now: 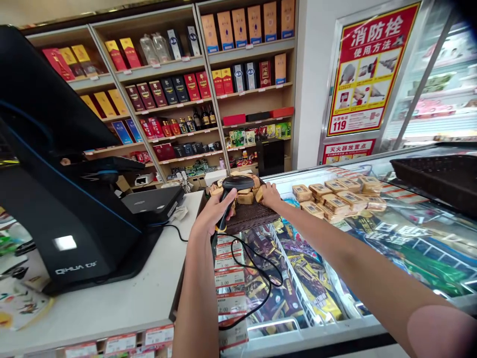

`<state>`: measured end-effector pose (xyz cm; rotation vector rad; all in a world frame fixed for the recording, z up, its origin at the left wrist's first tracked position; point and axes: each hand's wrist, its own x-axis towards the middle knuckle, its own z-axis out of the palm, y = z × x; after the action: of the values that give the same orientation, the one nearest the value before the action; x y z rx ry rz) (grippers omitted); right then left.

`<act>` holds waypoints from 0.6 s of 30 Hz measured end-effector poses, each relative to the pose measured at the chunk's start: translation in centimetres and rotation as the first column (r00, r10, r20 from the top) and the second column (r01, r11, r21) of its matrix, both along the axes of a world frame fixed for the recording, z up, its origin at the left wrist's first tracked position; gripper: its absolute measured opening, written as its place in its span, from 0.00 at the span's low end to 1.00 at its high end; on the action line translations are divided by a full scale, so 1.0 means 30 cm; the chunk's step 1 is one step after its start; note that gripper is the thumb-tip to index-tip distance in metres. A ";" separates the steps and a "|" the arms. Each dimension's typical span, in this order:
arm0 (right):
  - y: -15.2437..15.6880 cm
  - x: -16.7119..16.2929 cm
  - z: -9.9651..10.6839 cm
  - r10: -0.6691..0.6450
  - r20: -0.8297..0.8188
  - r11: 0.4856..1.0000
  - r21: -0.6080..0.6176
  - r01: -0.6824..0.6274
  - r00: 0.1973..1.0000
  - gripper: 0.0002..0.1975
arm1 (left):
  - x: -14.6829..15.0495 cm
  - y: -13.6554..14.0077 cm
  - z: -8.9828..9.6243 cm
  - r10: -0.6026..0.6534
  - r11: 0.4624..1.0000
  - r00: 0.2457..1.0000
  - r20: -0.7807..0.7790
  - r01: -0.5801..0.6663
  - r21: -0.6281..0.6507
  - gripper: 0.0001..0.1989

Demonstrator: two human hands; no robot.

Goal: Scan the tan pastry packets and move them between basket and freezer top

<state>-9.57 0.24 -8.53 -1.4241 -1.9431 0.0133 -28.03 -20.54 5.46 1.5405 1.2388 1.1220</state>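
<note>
My left hand point(218, 211) is wrapped around the handle of a black barcode scanner point(238, 182), its head pointing right above a dark woven basket point(248, 221). Small packaged bread pieces point(245, 198) lie in the basket, partly covered by the scanner. At the basket's right side, the fingers of my right hand point(271, 195) close on one bread piece point(260, 194). The scanner's black cable point(266, 271) loops down over the freezer glass. To the right of my right hand, stacked packaged bread slices point(337, 199) rest on the freezer top.
A chest freezer point(261, 325) with bagged goods under its glass runs to the right. On the left, a black checkout terminal point(85, 214) stands on a white counter point(149, 291). Another dark basket point(443, 179) sits far right. Shelves of boxed goods point(169, 92) line the back.
</note>
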 end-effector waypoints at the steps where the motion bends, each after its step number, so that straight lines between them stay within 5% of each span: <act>1: -0.004 0.004 0.001 -0.012 0.004 1.000 -0.012 0.012 1.000 0.22 | 0.004 0.000 -0.001 0.001 1.000 1.000 0.008 -0.001 -0.001 0.26; 8: -0.058 0.034 0.049 0.044 0.037 0.996 -0.074 -0.041 0.998 0.28 | 0.023 0.003 -0.002 -0.001 1.000 1.000 -0.029 0.000 -0.023 0.26; 18: -0.375 0.276 0.086 0.033 -0.418 0.967 0.244 0.077 0.908 0.27 | 0.092 0.009 -0.017 -0.063 0.996 0.997 0.039 0.065 -0.057 0.26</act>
<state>-1.30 -11.01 -5.96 -1.1597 -1.5124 0.0529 -25.28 -20.26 4.97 1.4989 1.1787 1.0599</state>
